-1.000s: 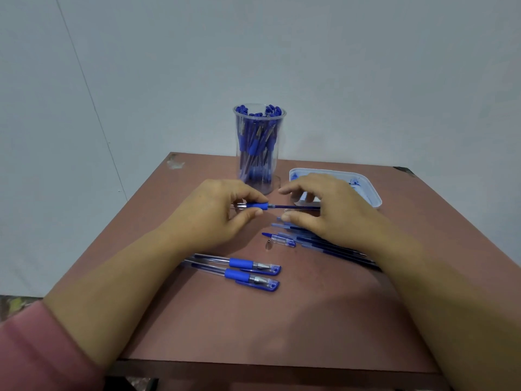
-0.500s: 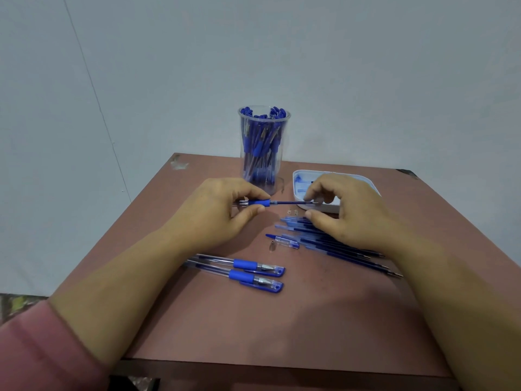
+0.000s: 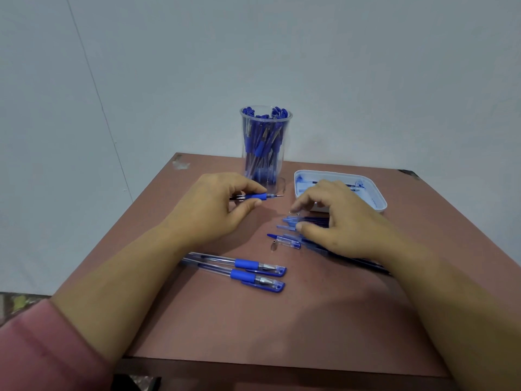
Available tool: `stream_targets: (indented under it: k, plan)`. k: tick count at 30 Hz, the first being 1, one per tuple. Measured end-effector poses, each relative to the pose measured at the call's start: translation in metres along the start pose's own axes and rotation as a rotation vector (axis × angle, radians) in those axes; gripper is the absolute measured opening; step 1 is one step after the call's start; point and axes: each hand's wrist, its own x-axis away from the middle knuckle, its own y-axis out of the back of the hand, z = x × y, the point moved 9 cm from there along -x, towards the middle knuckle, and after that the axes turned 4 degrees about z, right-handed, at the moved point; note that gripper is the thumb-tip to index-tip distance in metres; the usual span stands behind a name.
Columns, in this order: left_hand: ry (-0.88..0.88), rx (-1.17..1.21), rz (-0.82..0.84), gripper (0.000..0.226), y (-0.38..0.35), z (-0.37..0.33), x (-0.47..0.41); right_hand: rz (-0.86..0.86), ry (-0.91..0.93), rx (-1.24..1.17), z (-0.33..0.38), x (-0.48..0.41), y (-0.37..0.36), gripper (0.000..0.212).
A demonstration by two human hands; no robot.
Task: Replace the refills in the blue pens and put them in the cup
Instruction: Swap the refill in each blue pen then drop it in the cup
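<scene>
Right hand lowered onto refills, fingers spread; left hand pinches pen.

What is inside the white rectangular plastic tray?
Blue ink stains and a thin dark refill show inside the white tray; the right hand hides its near left part.

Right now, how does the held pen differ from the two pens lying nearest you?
The held pen is up off the table; the two lying pens rest flat on it. The held pen is uncapped, its thin tip bare; the two lying pens wear blue caps. All share blue rubber sleeves.
</scene>
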Motion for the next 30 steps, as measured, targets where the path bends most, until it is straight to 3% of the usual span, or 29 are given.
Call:
stream_targets:
  k: [5,9,16,24,30]
  plan:
    - [0.020,-0.006,0.001,0.017,0.001,0.004,0.000,0.082,0.151,0.063,0.019,-0.007,-0.026,0.028]
    - [0.022,-0.005,-0.004,0.017,0.000,0.006,0.000,0.066,0.253,0.129,0.030,-0.012,-0.038,0.017]
    - [0.033,0.013,0.017,0.018,-0.002,0.006,0.000,-0.176,0.102,-0.208,0.009,-0.005,0.008,0.010]
    - [0.016,0.069,0.031,0.017,-0.004,0.000,0.001,-0.259,0.054,-0.292,0.002,-0.005,0.013,0.014]
    - [-0.032,0.101,0.032,0.017,-0.006,-0.010,0.002,-0.229,0.084,-0.335,0.007,-0.008,0.006,0.015]
